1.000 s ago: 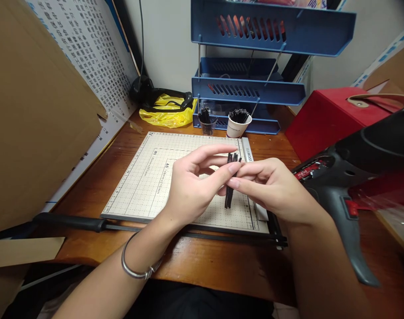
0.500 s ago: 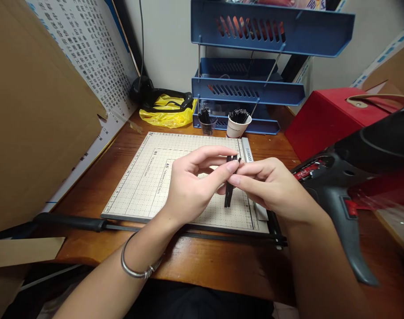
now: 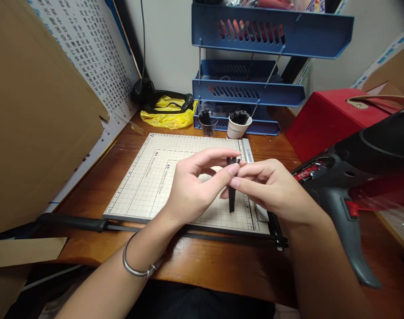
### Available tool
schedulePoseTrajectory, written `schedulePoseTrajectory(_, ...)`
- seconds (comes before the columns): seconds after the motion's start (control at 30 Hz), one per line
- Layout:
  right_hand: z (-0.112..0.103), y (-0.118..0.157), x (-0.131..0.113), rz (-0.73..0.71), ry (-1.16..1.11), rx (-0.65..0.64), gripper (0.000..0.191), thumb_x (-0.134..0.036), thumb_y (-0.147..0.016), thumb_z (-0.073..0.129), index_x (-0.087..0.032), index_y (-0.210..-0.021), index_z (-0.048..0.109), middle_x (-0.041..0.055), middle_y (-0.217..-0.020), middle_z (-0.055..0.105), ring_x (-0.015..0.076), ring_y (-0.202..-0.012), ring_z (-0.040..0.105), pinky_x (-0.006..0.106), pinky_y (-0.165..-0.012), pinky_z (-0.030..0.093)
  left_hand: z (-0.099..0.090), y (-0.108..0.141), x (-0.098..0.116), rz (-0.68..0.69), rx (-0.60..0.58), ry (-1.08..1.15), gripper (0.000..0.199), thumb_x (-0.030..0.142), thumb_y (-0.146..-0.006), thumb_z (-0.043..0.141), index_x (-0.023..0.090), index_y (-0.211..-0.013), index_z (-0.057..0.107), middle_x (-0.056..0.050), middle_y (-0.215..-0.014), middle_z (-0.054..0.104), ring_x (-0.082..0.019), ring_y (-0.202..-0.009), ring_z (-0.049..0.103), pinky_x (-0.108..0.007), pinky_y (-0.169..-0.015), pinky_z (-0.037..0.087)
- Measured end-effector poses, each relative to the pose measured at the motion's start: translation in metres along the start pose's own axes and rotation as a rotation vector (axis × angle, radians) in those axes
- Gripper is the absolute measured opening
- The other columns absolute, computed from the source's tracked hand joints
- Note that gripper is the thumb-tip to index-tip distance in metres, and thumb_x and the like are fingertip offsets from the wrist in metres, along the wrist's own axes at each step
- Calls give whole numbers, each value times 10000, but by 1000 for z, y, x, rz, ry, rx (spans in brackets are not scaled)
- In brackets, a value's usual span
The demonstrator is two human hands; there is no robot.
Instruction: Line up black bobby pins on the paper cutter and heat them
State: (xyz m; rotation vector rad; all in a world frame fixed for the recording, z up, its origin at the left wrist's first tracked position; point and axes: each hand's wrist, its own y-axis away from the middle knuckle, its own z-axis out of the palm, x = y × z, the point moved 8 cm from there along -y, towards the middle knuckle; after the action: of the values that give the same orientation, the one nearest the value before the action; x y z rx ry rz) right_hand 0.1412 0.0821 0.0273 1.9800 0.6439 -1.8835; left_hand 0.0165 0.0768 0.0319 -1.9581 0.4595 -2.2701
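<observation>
Between my hands is a small bundle of thin black strips (image 3: 232, 199), hanging nearly upright over the gridded board of a paper cutter (image 3: 135, 177). My left hand (image 3: 197, 186) pinches the bundle between thumb and fingers. Thumb and fingertips of my right hand (image 3: 271, 188) are closed on the bundle's right side, touching my left fingertips. The strips' upper ends stick out above my left thumb; their middle is hidden by the fingers. Behind the board, a clear cup (image 3: 207, 130) and a white paper cup (image 3: 237, 128) hold many black strips.
A blue tiered rack (image 3: 248, 91) stands at the back, with a yellow bag (image 3: 168, 117) to its left. On the right are a red box (image 3: 316, 117) and a dark power tool (image 3: 341, 186). The cutter's black handle (image 3: 72, 222) lies along the board's front left.
The lower ends of the black bundle have swung slightly right and now sit closer together. Both hands keep nearly the same place and hold.
</observation>
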Motion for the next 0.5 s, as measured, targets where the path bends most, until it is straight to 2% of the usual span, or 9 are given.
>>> schedulePoseTrajectory(0.1, -2, 0, -4, -33, 29, 36, 106, -326, -850, 832, -239, -794, 854, 19, -777, 773, 169, -803, 702, 247, -757, 540, -3, -1, -1, -7, 22, 13, 467, 329, -851, 838, 254, -1290, 697, -51, -940, 805, -246, -907, 797, -272, -668, 661)
schedulePoseTrajectory(0.17, -3, 0, -5, -31, 49, 57, 108, -319, -842, 838, -234, -777, 851, 16, -760, 773, 166, -768, 693, 249, -738, 538, -5, -2, -1, 4, 36, 14, 509, 316, -824, 864, 260, -1298, 687, -45, -958, 803, -253, -974, 791, -274, -720, 664)
schedulePoseTrajectory(0.33, -6, 0, -3, -39, 69, 84, 94, -323, -826, 853, -257, -891, 870, 17, -827, 804, 190, -822, 724, 269, -762, 557, -7, -1, 2, 47, 51, 21, 413, 298, -822, 870, 255, -1208, 728, -17, -919, 797, -208, -871, 792, -242, -666, 647)
schedulePoseTrajectory(0.5, -8, -1, 1, -34, 58, 103, 132, -348, -833, 847, -271, -938, 869, 21, -921, 822, 223, -899, 752, 305, -834, 579, -7, 0, 4, 67, 70, -32, 295, 300, -812, 881, 227, -1078, 775, -41, -977, 819, -238, -926, 804, -263, -716, 653)
